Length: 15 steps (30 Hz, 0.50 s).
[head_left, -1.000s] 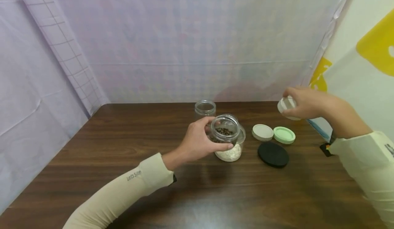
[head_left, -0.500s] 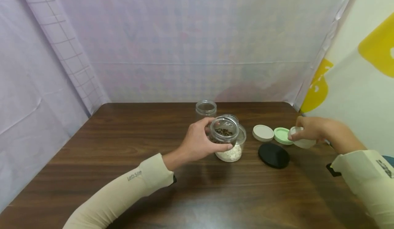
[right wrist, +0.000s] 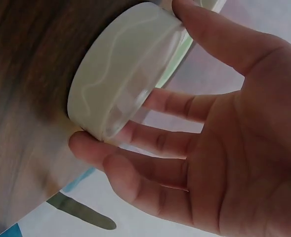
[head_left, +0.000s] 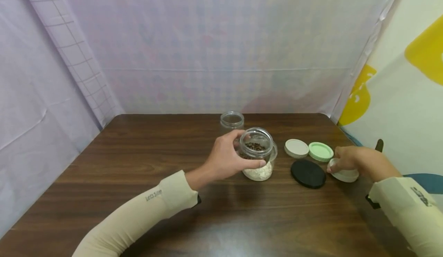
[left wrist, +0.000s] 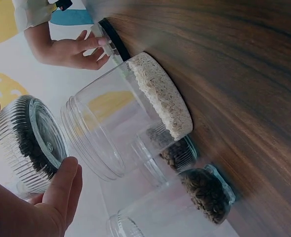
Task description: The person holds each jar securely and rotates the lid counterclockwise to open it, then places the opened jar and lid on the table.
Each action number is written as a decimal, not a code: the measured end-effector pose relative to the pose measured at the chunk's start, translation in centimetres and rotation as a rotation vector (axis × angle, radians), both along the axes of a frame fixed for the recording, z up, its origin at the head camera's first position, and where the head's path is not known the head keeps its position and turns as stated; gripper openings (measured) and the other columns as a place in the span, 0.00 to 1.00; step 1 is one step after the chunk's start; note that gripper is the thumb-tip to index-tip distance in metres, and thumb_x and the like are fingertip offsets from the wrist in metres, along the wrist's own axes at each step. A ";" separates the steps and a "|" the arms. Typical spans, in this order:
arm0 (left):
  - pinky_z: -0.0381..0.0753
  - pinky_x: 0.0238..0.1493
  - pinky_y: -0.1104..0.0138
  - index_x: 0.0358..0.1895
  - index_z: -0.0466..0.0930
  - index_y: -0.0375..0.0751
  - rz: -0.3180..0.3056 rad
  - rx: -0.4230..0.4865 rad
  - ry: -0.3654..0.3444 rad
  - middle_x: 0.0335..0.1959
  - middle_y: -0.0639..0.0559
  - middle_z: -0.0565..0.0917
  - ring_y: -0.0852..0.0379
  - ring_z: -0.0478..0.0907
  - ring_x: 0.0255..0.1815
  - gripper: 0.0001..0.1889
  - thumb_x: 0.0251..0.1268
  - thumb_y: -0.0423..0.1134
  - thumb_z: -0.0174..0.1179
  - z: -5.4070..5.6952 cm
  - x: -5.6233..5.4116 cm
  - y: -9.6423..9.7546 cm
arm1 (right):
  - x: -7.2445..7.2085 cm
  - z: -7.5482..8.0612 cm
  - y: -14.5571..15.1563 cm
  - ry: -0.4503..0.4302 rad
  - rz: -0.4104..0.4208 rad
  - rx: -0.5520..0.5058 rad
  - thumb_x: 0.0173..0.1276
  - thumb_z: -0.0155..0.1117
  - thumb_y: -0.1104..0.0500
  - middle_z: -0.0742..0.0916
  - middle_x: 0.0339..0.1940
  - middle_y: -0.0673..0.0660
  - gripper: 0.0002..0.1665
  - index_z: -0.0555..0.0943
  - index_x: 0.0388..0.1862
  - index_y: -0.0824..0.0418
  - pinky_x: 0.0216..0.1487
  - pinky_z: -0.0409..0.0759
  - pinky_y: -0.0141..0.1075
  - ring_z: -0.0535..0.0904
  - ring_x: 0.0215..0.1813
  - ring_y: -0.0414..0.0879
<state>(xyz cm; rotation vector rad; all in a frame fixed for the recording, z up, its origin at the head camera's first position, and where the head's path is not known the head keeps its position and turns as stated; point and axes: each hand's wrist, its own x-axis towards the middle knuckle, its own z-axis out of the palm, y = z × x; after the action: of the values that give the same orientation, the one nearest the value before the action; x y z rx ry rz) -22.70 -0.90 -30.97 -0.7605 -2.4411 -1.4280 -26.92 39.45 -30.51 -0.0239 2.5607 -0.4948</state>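
My left hand (head_left: pixel 228 155) grips a ribbed glass jar (head_left: pixel 256 155) with dark coffee-like beans inside. It holds the jar off the table, tilted, by the mouth of a larger clear jar (left wrist: pixel 113 113) that has pale grains (head_left: pixel 259 173) at its bottom. No lid is on either jar. At the table's right side, my right hand (head_left: pixel 356 160) holds a pale round lid (right wrist: pixel 115 69), thumb at one edge and fingers at the other. In the right wrist view that lid is at the tabletop; whether it bears its full weight there I cannot tell.
Beside the right hand lie a black lid (head_left: pixel 308 173), a light green lid (head_left: pixel 320 151) and a cream lid (head_left: pixel 296 148). Farther back stands another clear jar (head_left: pixel 232 118). Brown pieces (left wrist: pixel 207 195) show in the jars behind the grain jar. The wooden table (head_left: pixel 155 141) meets a curtain at the back.
My right hand has lowered the pale lid from above the back right to the tabletop, nearer me. The left hand and its jar have shifted only slightly to the right.
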 end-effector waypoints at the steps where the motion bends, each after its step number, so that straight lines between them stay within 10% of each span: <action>1: 0.82 0.46 0.63 0.60 0.78 0.46 -0.001 0.002 0.000 0.50 0.54 0.86 0.56 0.83 0.45 0.40 0.39 0.54 0.83 0.0 0.0 0.0 | 0.0 0.0 -0.1 0.013 0.005 0.012 0.63 0.74 0.43 0.70 0.58 0.81 0.54 0.58 0.66 0.81 0.46 0.81 0.55 0.72 0.54 0.69; 15: 0.83 0.46 0.64 0.60 0.76 0.43 0.058 0.020 0.043 0.50 0.54 0.84 0.58 0.84 0.46 0.40 0.40 0.52 0.83 1.3 -0.1 -0.7 | 0.1 -0.2 -0.2 0.057 0.070 0.069 0.66 0.68 0.36 0.75 0.53 0.81 0.54 0.61 0.63 0.82 0.36 0.85 0.52 0.77 0.49 0.67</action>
<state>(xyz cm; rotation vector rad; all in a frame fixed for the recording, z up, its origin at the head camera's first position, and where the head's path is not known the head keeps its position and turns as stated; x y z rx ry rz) -22.75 -1.64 -29.65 -0.7023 -2.3928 -1.3990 -26.77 39.27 -30.76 -0.1035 2.6206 -0.3846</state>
